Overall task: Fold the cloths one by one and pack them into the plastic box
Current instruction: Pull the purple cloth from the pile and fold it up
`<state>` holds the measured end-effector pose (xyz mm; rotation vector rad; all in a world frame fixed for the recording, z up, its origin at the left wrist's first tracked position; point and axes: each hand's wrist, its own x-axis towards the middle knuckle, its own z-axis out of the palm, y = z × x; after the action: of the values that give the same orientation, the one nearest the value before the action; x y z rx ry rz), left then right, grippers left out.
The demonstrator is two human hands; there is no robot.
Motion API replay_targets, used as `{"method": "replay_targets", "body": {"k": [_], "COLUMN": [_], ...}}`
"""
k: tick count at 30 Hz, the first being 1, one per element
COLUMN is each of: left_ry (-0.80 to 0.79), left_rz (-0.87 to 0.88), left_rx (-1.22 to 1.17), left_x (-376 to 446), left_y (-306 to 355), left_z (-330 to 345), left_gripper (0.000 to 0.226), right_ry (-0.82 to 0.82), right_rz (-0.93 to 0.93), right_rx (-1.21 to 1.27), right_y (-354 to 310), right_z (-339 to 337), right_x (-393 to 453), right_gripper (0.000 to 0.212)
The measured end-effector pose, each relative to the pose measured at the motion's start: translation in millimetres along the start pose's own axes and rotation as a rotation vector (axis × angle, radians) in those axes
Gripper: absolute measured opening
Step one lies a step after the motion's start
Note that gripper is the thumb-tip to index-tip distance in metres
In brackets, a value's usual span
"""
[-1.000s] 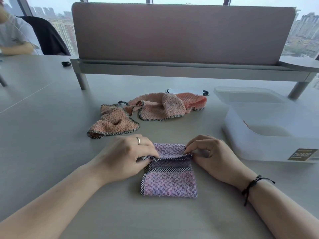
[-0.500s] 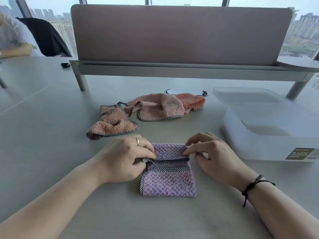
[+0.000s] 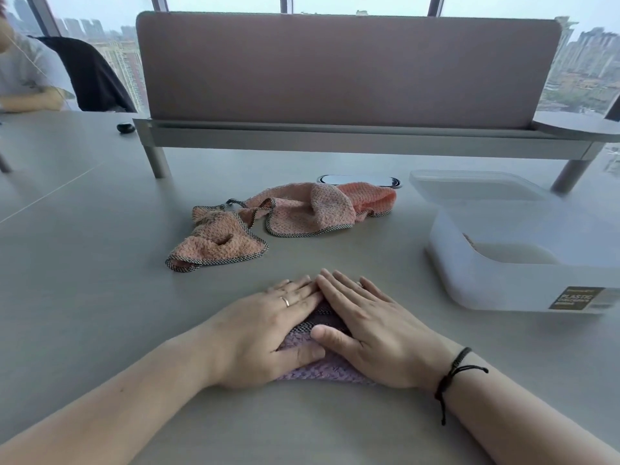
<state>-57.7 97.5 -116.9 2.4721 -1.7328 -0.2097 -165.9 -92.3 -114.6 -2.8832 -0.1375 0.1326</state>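
Left hand (image 3: 268, 333) and right hand (image 3: 372, 327) lie flat, fingers straight, side by side, pressing the purple cloth (image 3: 312, 370) on the table (image 3: 100, 297); box (image 3: 503, 283) near.

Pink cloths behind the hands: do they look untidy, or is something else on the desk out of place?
Nothing looks damaged or spilled. The two pink cloths lie crumpled and unfolded, as expected. Both hands, left and right, press flat on the folded purple cloth. The plastic box stands open.

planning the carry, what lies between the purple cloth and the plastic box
Only bare table, in the head view; the purple cloth lies under both hands, the plastic box off to its right.
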Motion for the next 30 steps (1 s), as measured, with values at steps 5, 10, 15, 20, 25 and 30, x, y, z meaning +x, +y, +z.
{"method": "replay_targets", "body": {"k": [5, 10, 15, 20, 25, 30], "left_ry": [-0.015, 0.012, 0.034, 0.3, 0.325, 0.379], "left_rz": [-0.043, -0.044, -0.039, 0.057, 0.256, 0.307], "left_rx": [-0.05, -0.116, -0.131, -0.266, -0.155, -0.001], "left_x": [0.7, 0.8, -0.8, -14.5, -37.2, -37.3], "left_y": [0.3, -3.8, -8.0, -6.1, 2.9, 6.2], "left_z": [3.1, 6.0, 9.8, 8.9, 4.2, 3.6], "left_gripper": [0.069, 0.055, 0.057, 0.061, 0.057, 0.037], "right_ry": [-0.04, -0.059, -0.003, 0.405, 0.492, 0.443], "right_rz": [0.018, 0.033, 0.007, -0.103, -0.271, -0.306], "right_rx": [-0.086, -0.085, -0.036, 0.196, 0.141, -0.06], "right_y": [4.1, 11.0, 18.7, 23.4, 5.5, 2.1], "right_z": [0.7, -1.3, 3.2, 4.7, 1.6, 7.6], "right_x": [-3.9, -4.6, -3.0, -16.2, -48.0, -52.0], "right_gripper": [0.076, 0.067, 0.061, 0.045, 0.034, 0.022]}}
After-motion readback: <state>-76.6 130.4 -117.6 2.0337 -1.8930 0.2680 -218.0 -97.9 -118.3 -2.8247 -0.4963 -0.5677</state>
